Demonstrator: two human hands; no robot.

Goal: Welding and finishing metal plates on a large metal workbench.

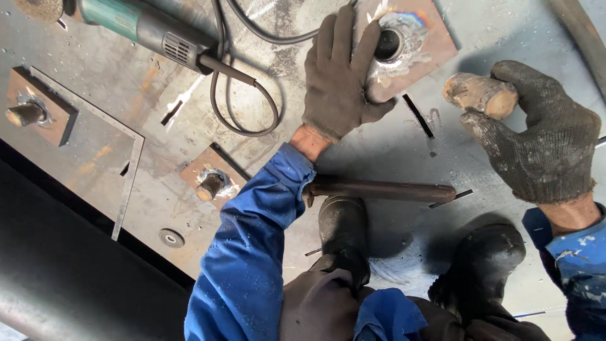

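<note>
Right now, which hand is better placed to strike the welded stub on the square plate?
Probably the right hand: it grips a wooden handle near the welded stub. The left hand lies flat, steadying the square plate.

An angle grinder lay at the top with its black cable looped beside it. A steel square rested near two small plates with studs. A dark rod lay crosswise.

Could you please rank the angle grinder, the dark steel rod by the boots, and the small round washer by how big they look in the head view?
1. Angle grinder, though partly cut off by the frame
2. Steel rod, looks nearly as long but thinner
3. Washer, clearly smallest
</note>
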